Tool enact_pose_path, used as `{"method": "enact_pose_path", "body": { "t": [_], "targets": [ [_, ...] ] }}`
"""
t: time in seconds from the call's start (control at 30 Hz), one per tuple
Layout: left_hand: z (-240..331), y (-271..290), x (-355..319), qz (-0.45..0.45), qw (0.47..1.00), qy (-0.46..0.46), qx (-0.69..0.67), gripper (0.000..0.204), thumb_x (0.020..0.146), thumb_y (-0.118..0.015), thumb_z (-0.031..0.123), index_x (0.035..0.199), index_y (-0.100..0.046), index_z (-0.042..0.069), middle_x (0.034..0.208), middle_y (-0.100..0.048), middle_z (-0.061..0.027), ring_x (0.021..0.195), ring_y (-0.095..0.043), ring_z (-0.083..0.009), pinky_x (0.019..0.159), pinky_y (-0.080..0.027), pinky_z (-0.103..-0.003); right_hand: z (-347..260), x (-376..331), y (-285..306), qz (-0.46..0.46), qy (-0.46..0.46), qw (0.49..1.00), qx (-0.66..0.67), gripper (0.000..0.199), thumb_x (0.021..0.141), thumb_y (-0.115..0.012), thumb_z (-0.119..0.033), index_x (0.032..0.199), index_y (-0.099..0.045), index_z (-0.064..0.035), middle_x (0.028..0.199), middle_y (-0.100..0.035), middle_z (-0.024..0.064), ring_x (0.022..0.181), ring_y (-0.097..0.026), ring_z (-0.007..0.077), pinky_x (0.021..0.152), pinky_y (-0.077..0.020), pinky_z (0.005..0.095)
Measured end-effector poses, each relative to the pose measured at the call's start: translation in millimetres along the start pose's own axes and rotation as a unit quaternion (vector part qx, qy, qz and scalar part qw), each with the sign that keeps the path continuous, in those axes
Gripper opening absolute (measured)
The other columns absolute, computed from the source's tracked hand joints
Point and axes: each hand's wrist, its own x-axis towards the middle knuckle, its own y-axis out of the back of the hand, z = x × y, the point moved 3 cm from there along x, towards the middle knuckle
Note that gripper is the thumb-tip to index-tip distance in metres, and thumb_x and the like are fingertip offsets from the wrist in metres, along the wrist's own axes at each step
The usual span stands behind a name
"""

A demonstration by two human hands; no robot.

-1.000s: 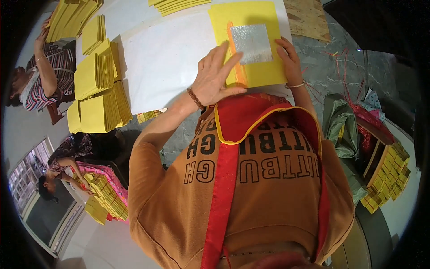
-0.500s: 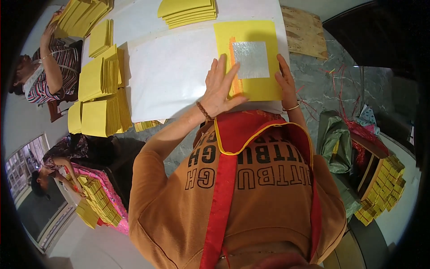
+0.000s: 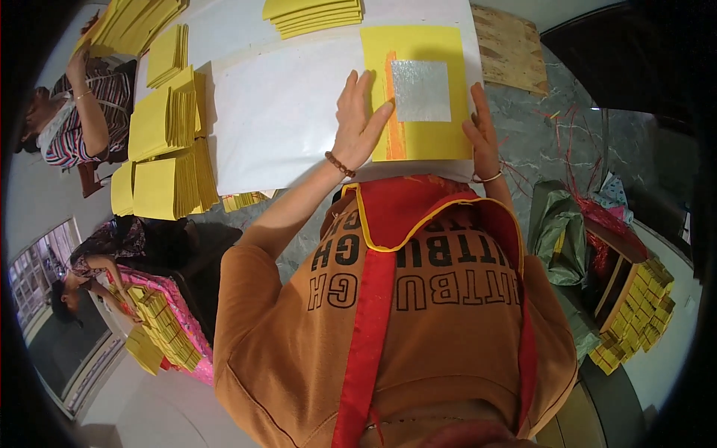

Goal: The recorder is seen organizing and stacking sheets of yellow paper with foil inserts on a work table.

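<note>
A stack or sheet of yellow paper [image 3: 432,142] lies near the right end of the white-covered table, how thick I cannot tell. On it are a silver foil square [image 3: 421,91] and, along the foil's left side, an orange stripe [image 3: 395,138]. My left hand [image 3: 358,123] is at the paper's left edge, fingers stretched out and thumb reaching over toward the stripe. Beside the right edge stands my right hand [image 3: 482,134], its fingers extended upward and apart. Neither hand grips anything.
Folded yellow paper piles [image 3: 168,179] line the white table's [image 3: 284,112] left side; another pile [image 3: 314,16] lies at the far edge. Two people work at left, one beside yellow bundles [image 3: 160,317]. Right of me are a green bag [image 3: 560,231], more bundles [image 3: 635,306] and a plywood board [image 3: 508,48].
My left hand has drawn back left off the foil's edge and the paper's surface. My right hand has shifted slightly away from the paper. The whole view has tilted a little.
</note>
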Motion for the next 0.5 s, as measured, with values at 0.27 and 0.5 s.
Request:
{"method": "enact_pose_path", "body": {
  "t": [0.27,0.5],
  "targets": [
    [32.0,5.1,-33.4,-0.142,0.902,-0.301,0.274,0.043,0.068,-0.070,0.023,0.106,-0.057,0.008,0.102,-0.053,-0.0064,0.088,-0.049,-0.0234,0.075,-0.038,-0.034,-0.4,-11.4,4.8,-0.070,-0.015,0.994,-0.083,0.033,0.084,-0.052,-0.014,0.116,-0.055,-0.0065,0.133,-0.041,0.0110,0.129,-0.028,0.0228,0.106,-0.0200,0.0334],
    [33.0,6.9,-26.1,-0.188,0.890,-0.299,0.288,0.032,0.068,-0.068,0.018,0.096,-0.059,0.005,0.093,-0.052,-0.0064,0.088,-0.049,-0.0223,0.073,-0.043,-0.032,11.0,-11.0,5.7,-0.043,-0.033,0.999,0.005,0.027,0.089,-0.047,-0.011,0.112,-0.056,-0.0030,0.131,-0.044,0.0106,0.124,-0.037,0.0201,0.102,-0.0261,0.0307]
  ]
}}
